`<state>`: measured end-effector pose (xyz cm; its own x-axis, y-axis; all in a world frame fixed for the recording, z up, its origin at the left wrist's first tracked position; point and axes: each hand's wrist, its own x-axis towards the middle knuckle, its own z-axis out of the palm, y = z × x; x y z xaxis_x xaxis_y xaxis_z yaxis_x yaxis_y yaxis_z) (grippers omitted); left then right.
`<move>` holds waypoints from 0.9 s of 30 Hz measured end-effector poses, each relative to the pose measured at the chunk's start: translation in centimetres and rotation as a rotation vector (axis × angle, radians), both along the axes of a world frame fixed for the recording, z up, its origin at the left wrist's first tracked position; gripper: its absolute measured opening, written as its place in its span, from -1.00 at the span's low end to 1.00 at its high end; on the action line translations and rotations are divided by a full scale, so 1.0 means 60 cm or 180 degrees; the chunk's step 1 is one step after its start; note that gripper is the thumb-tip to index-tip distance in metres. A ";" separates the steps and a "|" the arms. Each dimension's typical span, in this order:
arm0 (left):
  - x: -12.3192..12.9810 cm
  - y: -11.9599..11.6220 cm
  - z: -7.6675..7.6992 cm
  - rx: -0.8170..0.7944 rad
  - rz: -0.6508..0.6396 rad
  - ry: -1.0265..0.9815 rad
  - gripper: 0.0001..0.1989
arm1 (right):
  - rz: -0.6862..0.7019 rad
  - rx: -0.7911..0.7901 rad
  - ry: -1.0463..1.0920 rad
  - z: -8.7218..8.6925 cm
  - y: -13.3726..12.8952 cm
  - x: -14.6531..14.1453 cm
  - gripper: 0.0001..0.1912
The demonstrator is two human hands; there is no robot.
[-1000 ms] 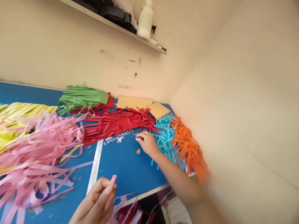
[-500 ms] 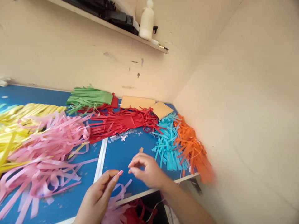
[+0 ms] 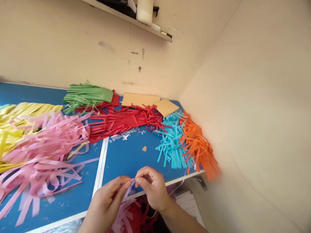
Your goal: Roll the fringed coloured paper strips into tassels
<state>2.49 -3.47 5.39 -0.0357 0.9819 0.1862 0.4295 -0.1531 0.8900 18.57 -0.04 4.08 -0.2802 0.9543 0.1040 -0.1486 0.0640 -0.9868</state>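
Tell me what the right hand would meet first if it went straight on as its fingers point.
Probably the pink strip pinched in the left hand; the right hand may touch it already.

Pink strip [image 3: 132,180] (lilac, perhaps)

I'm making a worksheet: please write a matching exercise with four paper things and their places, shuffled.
1. Pink strip
2. Green fringe
3. Turquoise fringe
4. Orange fringe

A. at the back, left of the tan sheets
B. rightmost on the table
C. between left hand and right hand
D. between red fringe and orange

Pairs: 1-C, 2-A, 3-D, 4-B
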 end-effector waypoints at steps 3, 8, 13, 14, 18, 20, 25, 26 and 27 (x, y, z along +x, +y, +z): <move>0.002 -0.001 0.003 0.0001 -0.0119 0.0086 -0.65 | 0.0022 0.0085 0.0057 0.001 -0.001 0.001 -0.85; -0.002 -0.003 -0.005 0.0206 -0.0186 0.0392 -0.67 | -0.0033 0.0437 -0.0378 0.003 0.002 0.005 -0.93; -0.003 -0.019 -0.022 -0.0090 -0.0320 0.0369 -0.81 | 0.0162 0.0382 -0.0643 0.006 -0.002 0.012 -0.95; -0.002 -0.023 -0.024 -0.0180 -0.0304 0.0320 -0.81 | 0.0136 0.0317 -0.0638 0.005 -0.004 0.012 -0.94; 0.004 -0.032 -0.021 -0.0297 -0.0185 0.0128 -0.79 | 0.0028 0.0154 -0.0591 0.001 -0.008 0.009 -0.93; 0.005 -0.033 -0.018 -0.0257 -0.0214 0.0104 -0.80 | 0.0111 0.0244 -0.0527 0.002 -0.008 0.009 -0.93; 0.006 -0.028 -0.023 0.0121 -0.0415 0.0150 -0.86 | 0.0162 0.0297 -0.0358 0.012 -0.014 0.013 -0.95; 0.007 -0.028 -0.026 0.0198 -0.0402 0.0188 -0.87 | 0.0177 0.0210 -0.0293 0.015 -0.015 0.014 -0.94; 0.007 -0.028 -0.029 0.0264 -0.0394 0.0238 -0.87 | 0.0188 0.0186 -0.0252 0.017 -0.015 0.016 -0.95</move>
<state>2.91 -5.15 3.67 0.1016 0.9591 0.2644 0.4673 -0.2806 0.8384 19.51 -0.97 5.11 -0.3453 0.9288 0.1343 -0.0755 0.1151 -0.9905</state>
